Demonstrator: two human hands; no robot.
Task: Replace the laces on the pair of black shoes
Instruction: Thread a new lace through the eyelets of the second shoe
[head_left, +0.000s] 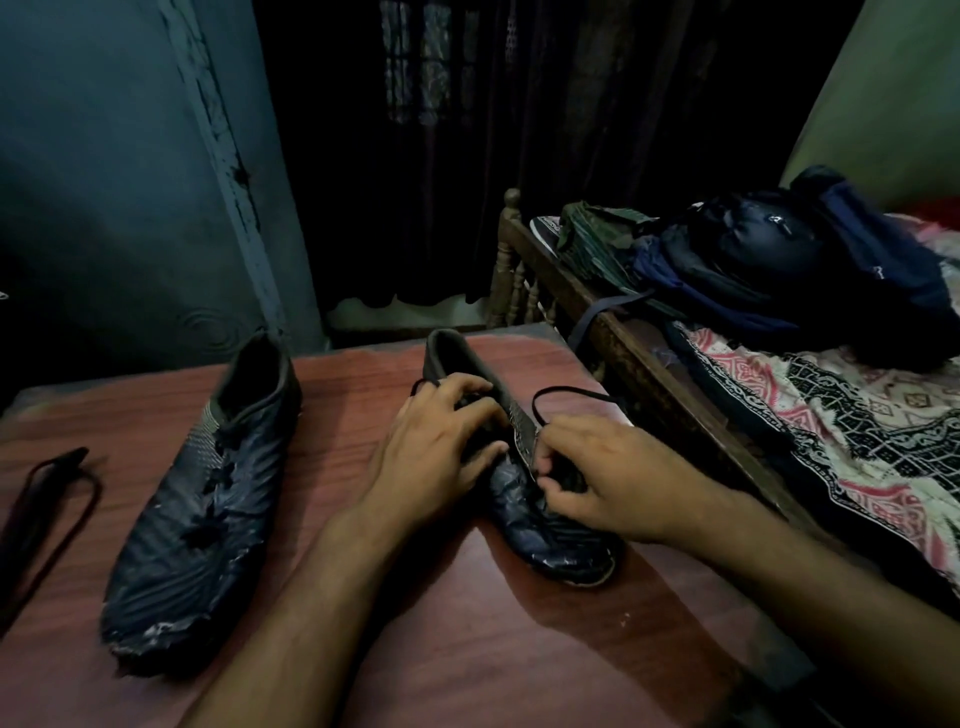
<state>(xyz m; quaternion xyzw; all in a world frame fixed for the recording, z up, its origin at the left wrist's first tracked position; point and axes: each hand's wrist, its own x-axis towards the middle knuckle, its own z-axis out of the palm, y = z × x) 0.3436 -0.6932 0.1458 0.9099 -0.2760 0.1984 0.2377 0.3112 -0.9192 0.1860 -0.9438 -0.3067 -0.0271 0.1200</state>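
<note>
Black lace (570, 393) pinched in my right hand (610, 478); left hand (441, 454) curls over shoe (524, 499); second shoe (208, 509) at 9 o'clock.

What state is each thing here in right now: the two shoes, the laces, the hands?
Left shoe: unlaced, lying on the table, untouched.
Right shoe: being worked on under both hands.
Lace: looped loose above the right shoe.
Spare lace: lying loose.
Left hand: resting on the right shoe.
Right hand: pinching the lace.
</note>
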